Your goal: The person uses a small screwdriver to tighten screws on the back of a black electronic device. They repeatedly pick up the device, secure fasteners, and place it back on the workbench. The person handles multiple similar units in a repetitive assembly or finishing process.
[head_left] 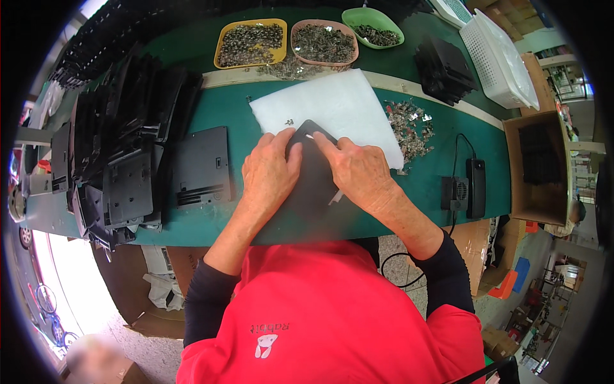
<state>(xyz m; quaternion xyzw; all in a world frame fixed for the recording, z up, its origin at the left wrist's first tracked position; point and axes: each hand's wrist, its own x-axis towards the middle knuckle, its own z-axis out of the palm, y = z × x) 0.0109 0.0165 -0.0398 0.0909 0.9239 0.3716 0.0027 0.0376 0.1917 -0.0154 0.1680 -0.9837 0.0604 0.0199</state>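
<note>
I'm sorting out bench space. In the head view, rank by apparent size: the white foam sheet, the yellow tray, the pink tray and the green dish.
1. white foam sheet, clearly largest.
2. yellow tray and pink tray: look alike, not ranked.
3. green dish, smallest, though farthest and bent by the lens.

Open brown cardboard box (536, 168), table's right end

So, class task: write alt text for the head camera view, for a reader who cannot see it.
Seen from above, a person's left hand and right hand press on a flat black panel lying on a white foam sheet on a green table. Stacks of black panels stand to the left; three trays of small metal parts sit at the far edge.
</note>
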